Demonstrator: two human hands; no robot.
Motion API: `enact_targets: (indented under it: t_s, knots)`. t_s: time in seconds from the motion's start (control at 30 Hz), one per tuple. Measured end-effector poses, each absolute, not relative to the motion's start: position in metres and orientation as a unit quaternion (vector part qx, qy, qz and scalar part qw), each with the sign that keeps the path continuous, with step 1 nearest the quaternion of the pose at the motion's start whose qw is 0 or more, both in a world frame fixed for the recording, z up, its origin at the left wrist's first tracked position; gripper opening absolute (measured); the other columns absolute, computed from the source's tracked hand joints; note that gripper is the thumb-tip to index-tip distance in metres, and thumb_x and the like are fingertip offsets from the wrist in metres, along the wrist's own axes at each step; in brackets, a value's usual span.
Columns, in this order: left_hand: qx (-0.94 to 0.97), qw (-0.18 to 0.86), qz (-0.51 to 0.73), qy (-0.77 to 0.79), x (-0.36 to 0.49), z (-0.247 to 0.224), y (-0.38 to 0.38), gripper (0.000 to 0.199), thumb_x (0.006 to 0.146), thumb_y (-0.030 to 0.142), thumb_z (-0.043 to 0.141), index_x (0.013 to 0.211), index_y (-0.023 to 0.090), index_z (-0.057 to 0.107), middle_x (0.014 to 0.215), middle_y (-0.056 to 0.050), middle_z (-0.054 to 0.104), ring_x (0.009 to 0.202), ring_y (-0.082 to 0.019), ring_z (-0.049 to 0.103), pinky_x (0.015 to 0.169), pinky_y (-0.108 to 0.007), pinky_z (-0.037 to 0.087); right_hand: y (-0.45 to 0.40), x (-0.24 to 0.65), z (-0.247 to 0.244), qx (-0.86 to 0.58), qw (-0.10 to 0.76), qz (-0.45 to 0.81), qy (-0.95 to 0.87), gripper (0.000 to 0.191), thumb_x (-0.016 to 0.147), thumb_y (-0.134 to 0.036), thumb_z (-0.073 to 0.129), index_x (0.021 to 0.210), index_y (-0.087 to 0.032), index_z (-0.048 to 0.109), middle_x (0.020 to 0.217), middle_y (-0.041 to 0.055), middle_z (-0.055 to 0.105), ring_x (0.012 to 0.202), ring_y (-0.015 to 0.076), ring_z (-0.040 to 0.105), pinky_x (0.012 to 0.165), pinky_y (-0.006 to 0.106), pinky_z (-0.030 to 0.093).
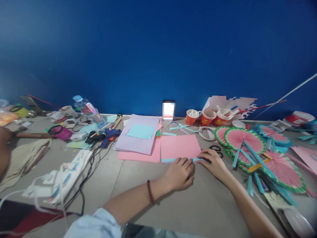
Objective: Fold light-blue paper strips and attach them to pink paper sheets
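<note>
Pink sheet [180, 145] just beyond both hands. Blue strip [170, 160] along its near edge, long axis left-right. Left hand [182, 173] nearer its middle, loosely curled, no grasp seen; right hand [215, 162] at right end, pinch unclear. Fingers hide part. Beyond: screen [168, 110], blurred.

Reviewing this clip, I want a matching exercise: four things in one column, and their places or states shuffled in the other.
Things:
1. Plastic bottle
2. Beaded bracelet
3. Light-blue paper rectangle
4. Watermelon-patterned paper fans

Places or states:
A. Lying on the lilac paper
B. To the right of the right hand
C. Tilted, with a blue cap on
D. Around the wrist of the left hand

Right pairs: 1-C, 2-D, 3-A, 4-B
</note>
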State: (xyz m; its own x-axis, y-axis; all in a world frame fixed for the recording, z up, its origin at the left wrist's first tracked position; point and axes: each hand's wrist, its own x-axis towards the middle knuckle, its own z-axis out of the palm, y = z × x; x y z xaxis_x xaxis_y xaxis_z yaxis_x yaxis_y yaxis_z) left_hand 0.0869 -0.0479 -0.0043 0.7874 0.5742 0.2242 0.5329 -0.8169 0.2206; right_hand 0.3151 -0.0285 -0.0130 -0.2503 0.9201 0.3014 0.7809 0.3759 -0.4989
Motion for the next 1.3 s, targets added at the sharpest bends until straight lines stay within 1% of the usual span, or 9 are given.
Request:
enact_targets:
  t_s: [0.27, 0.47, 0.67, 0.73, 0.83, 0.93, 1.07, 1.2, 1.3]
  knots:
    - [0.936, 0.106, 0.151, 0.301, 0.086, -0.004, -0.046, 0.048, 0.086, 0.038, 0.053, 0.129, 0.016, 0.049, 0.136, -0.010, 0.051, 0.120, -0.025, 0.044, 0.098, -0.039, 0.039, -0.028, 0.315, -0.010, -0.518, 0.273, 0.121, -0.801, 0.018, 0.085, -0.031, 0.056, 0.079, -0.024, 0.071, 0.085, 0.0078, 0.070, 0.085, 0.0243, 0.064, 0.079, 0.039, 0.051]
    - [0.930, 0.131, 0.161, 0.302, 0.086, -0.006, -0.045, 0.046, 0.085, 0.036, 0.055, 0.127, 0.017, 0.050, 0.135, -0.010, 0.052, 0.121, -0.025, 0.045, 0.099, -0.039, 0.038, -0.031, 0.314, -0.005, -0.506, 0.269, 0.110, -0.812, 0.018, 0.086, -0.029, 0.054, 0.082, -0.025, 0.071, 0.088, 0.0068, 0.072, 0.086, 0.0240, 0.065, 0.083, 0.039, 0.050]
    - [0.877, 0.214, 0.258, 0.344, 0.081, -0.003, -0.040, 0.052, 0.087, 0.039, 0.054, 0.133, 0.017, 0.044, 0.133, -0.011, 0.054, 0.117, -0.023, 0.050, 0.099, -0.037, 0.038, -0.034, 0.301, -0.001, -0.508, 0.314, 0.151, -0.788, 0.020, 0.087, -0.029, 0.051, 0.078, -0.023, 0.068, 0.081, 0.0071, 0.072, 0.080, 0.0230, 0.065, 0.078, 0.038, 0.051]
    - [0.841, 0.239, 0.308, 0.375, 0.080, 0.000, -0.038, 0.044, 0.089, 0.043, 0.053, 0.125, 0.018, 0.050, 0.121, -0.009, 0.062, 0.111, -0.021, 0.054, 0.097, -0.036, 0.039, -0.036, 0.290, 0.000, -0.520, 0.344, 0.196, -0.757, 0.020, 0.087, -0.032, 0.051, 0.075, -0.022, 0.066, 0.078, 0.0068, 0.071, 0.077, 0.0220, 0.065, 0.073, 0.034, 0.051]
    - [0.797, 0.274, 0.345, 0.414, 0.079, 0.004, -0.034, 0.029, 0.092, 0.045, 0.050, 0.095, 0.020, 0.063, 0.094, -0.004, 0.068, 0.093, -0.019, 0.059, 0.087, -0.034, 0.042, -0.041, 0.272, 0.005, -0.524, 0.355, 0.267, -0.726, 0.022, 0.086, -0.034, 0.053, 0.072, -0.021, 0.063, 0.073, 0.0053, 0.069, 0.069, 0.0193, 0.063, 0.065, 0.029, 0.050]
    - [0.766, 0.315, 0.361, 0.430, 0.080, 0.006, -0.031, 0.034, 0.093, 0.042, 0.048, 0.071, 0.018, 0.060, 0.073, -0.002, 0.063, 0.076, -0.016, 0.057, 0.076, -0.030, 0.043, -0.044, 0.260, 0.011, -0.529, 0.350, 0.326, -0.701, 0.024, 0.085, -0.036, 0.053, 0.071, -0.019, 0.062, 0.069, 0.0035, 0.066, 0.065, 0.0172, 0.060, 0.060, 0.027, 0.048]
    - [0.719, 0.376, 0.407, 0.420, 0.080, 0.005, -0.028, 0.030, 0.091, 0.037, 0.050, 0.070, 0.017, 0.058, 0.072, -0.002, 0.061, 0.071, -0.015, 0.055, 0.067, -0.027, 0.042, -0.037, 0.257, 0.013, -0.540, 0.337, 0.373, -0.675, 0.028, 0.086, -0.039, 0.051, 0.073, -0.018, 0.064, 0.065, 0.0021, 0.064, 0.056, 0.0148, 0.057, 0.053, 0.025, 0.045]
    - [0.693, 0.388, 0.421, 0.438, 0.081, 0.002, -0.028, 0.022, 0.087, 0.031, 0.054, 0.069, 0.017, 0.056, 0.071, -0.001, 0.060, 0.069, -0.015, 0.054, 0.066, -0.026, 0.041, -0.003, 0.259, 0.013, -0.531, 0.338, 0.311, -0.712, 0.020, 0.082, -0.033, 0.054, 0.086, -0.019, 0.067, 0.081, 0.0050, 0.070, 0.071, 0.0176, 0.063, 0.066, 0.027, 0.049]
    - [0.716, 0.367, 0.408, 0.430, 0.081, 0.001, -0.029, 0.021, 0.087, 0.028, 0.053, 0.068, 0.018, 0.054, 0.070, -0.001, 0.058, 0.068, -0.014, 0.052, 0.066, -0.027, 0.040, 0.036, 0.254, 0.014, -0.525, 0.328, 0.224, -0.753, 0.022, 0.082, -0.024, 0.050, 0.093, -0.018, 0.068, 0.091, 0.0072, 0.071, 0.078, 0.0190, 0.064, 0.073, 0.031, 0.050]
